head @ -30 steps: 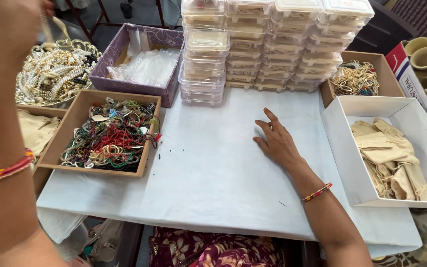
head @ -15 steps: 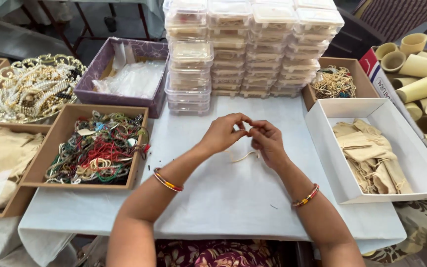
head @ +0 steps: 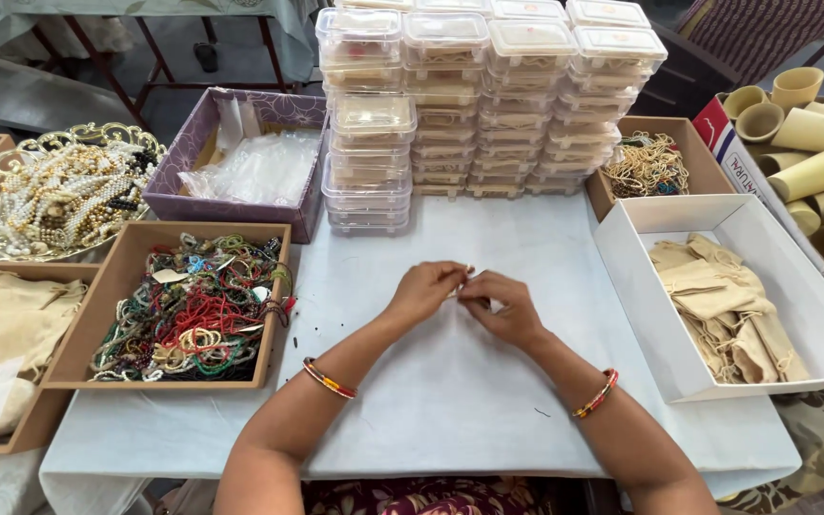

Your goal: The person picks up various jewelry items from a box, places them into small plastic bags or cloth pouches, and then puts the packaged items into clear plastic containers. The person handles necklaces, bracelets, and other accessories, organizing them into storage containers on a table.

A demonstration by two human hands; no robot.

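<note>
Over the white-covered table (head: 450,401), left hand (head: 422,291) and right hand (head: 500,310) have come together since a second ago, fingertips pinching a small pale bracelet (head: 470,272). Stacked clear boxes (head: 488,95) behind; bead tray (head: 188,305) left, pouch box (head: 727,305) right.

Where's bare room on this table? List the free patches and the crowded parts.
Free: the white tablecloth between the brown tray of beads and the white box, around both hands. Crowded: the back edge, filled by stacked clear containers.

Bright, even daylight; soft shadows under hands. Sharp centre, slight wide-angle stretch at edges; mild glare on plastic boxes (head: 488,86).
</note>
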